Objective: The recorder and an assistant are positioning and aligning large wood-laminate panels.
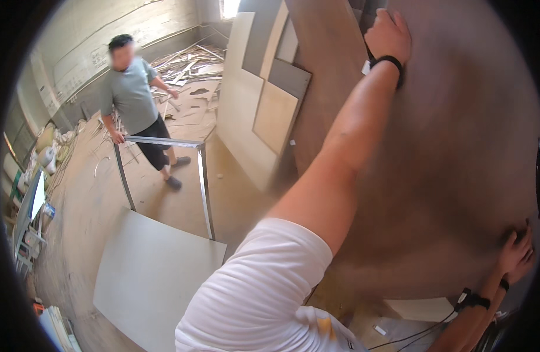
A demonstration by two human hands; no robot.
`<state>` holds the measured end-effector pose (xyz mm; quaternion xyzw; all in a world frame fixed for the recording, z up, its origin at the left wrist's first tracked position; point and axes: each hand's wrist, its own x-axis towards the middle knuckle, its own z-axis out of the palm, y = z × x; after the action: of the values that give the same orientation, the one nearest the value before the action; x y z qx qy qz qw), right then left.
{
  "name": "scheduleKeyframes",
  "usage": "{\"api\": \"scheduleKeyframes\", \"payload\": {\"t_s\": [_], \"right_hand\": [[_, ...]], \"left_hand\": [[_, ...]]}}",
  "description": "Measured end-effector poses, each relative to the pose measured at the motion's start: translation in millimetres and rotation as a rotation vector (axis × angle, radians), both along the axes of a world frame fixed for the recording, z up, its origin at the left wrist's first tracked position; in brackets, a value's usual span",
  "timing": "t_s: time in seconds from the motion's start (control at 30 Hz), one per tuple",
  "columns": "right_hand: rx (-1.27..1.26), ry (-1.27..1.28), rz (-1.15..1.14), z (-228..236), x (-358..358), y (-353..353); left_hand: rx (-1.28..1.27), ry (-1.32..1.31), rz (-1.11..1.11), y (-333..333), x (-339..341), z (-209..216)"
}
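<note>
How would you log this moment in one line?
Left hand: on brown board | Right hand: on brown board, lower down | Co-worker: one hand on frame | Scraps: on floor

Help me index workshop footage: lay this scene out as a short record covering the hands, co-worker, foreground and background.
Left hand: raised at the upper part of the large brown panel
Right hand: lower right, at the same panel; overlapping shapes make its grip unclear
Co-worker: standing at upper left, one hand on the metal frame
Foreground: pale board, hiding the frame's lower end
Background: scattered strips behind the co-worker
</note>
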<state>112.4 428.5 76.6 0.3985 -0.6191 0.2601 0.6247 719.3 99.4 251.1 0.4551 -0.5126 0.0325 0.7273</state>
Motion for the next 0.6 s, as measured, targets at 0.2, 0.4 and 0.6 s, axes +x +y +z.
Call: {"api": "scheduleKeyframes", "payload": {"t_s": [0.2,0.4,0.6], "right_hand": [[0.009,0.003,-0.012,-18.2,-13.1,-49.7],[0.013,0.026,-0.047,-34.3,-37.8,-93.1],[0.051,0.017,0.03,-18.2,-71.5,-153.4]], "left_hand": [[-0.056,0.015,0.002,-52.7,-7.1,-17.4],[-0.061,0.017,0.035,-90.4,-17.0,-31.5],[-0.074,0.028,0.024,-137.7,-41.0,-20.5]]}}
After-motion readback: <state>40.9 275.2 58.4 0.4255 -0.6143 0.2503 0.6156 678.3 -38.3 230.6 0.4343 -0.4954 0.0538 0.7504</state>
